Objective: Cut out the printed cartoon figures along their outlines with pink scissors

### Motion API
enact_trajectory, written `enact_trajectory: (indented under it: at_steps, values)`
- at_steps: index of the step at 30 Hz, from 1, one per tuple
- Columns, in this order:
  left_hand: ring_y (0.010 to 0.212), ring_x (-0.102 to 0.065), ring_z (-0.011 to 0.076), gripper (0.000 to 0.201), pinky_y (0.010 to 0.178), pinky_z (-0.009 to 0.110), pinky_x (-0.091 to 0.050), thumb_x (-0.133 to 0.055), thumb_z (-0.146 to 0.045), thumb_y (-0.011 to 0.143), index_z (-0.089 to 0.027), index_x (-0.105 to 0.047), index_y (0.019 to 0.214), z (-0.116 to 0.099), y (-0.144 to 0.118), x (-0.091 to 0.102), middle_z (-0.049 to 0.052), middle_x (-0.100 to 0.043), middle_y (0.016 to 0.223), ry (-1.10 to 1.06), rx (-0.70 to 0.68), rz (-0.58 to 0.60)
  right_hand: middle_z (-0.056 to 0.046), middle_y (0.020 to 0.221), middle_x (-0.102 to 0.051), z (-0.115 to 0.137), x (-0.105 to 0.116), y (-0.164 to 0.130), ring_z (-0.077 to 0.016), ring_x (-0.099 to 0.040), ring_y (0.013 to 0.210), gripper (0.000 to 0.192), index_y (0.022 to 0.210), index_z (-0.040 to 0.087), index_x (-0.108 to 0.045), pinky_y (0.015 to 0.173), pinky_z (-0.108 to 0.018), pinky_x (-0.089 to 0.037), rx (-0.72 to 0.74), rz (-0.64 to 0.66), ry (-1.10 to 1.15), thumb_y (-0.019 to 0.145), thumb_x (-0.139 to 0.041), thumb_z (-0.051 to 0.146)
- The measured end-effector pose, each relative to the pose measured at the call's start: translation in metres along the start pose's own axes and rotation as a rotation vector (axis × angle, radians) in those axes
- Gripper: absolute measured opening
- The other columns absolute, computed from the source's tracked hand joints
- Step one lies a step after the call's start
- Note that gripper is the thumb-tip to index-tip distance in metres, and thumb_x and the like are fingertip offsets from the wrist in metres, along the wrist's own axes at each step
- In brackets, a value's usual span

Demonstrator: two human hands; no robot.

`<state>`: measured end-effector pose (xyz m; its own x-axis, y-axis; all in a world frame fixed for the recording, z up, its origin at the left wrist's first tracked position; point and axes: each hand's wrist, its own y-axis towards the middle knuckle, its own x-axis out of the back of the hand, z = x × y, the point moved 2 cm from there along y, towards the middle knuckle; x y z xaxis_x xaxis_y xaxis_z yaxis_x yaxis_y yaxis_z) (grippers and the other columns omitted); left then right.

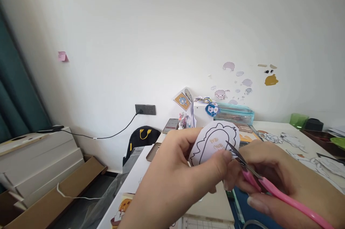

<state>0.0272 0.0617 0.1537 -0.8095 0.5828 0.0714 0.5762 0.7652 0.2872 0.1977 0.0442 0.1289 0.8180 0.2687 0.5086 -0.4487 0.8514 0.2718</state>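
Left hand (pixel 178 168): clamped on a small white paper piece with a wavy black outline (pixel 214 139), thumb across the front face, some fingers behind. Orange lettering sits inside the outline. Right hand (pixel 280 160): closed around pink-handled metal scissors (pixel 272 188), thumb below the handles, fingers above. One blade lies over the paper's right side, tip on the front face, just beside the left thumb tip. Can't tell how wide the blades are spread. Hands nearly meet at the paper's lower right; can't tell if they touch.

Paper piece is up off the white tabletop (pixel 277 125), over its near part, above a flat cream board (pixel 212 205). Slim pale-teal pen (pixel 238 205) lies right of the board.

Far edge of tabletop, against the wall: grey flat phone (pixel 171 124) at the far left corner, then white upright box (pixel 199 113), then clear teal-trimmed pencil case (pixel 234 114). Far right: translucent green cup (pixel 298 120). Right edge: dark brown tray (pixel 314 135). White line-drawn paper cutouts (pixel 292 140) are spread across the tabletop's right side. Black backpack with yellow strap (pixel 151 139) stands beyond the left edge.
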Motion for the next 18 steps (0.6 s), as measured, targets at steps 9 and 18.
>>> enact_trajectory:
  at_steps: [9,18]
  values:
    - [0.058,-0.048,0.0072,0.016,0.051,0.015,-0.038,-0.06,-0.015,0.086,-0.016,-0.064,0.071,-0.0036,0.0,0.0016,-0.002,-0.059,0.065,-0.045,0.04,0.019,0.006,0.056,-0.039,0.0075,0.003,-0.001,-0.0136,-0.037,0.047,0.02,0.071,0.027,-0.063,0.043,-0.026,-0.032,0.049,0.002,-0.111,0.06,-0.051,0.014]
    - [0.059,-0.045,0.0081,0.017,0.052,0.017,-0.036,-0.058,-0.011,0.085,-0.015,-0.06,0.069,-0.0065,-0.0005,-0.0003,-0.002,-0.055,0.064,-0.015,0.022,0.007,0.002,0.065,-0.052,-0.0007,0.0043,-0.0018,-0.0171,-0.049,0.056,0.032,0.084,0.03,-0.068,0.047,-0.026,-0.04,0.09,-0.017,-0.193,0.063,-0.056,0.01]
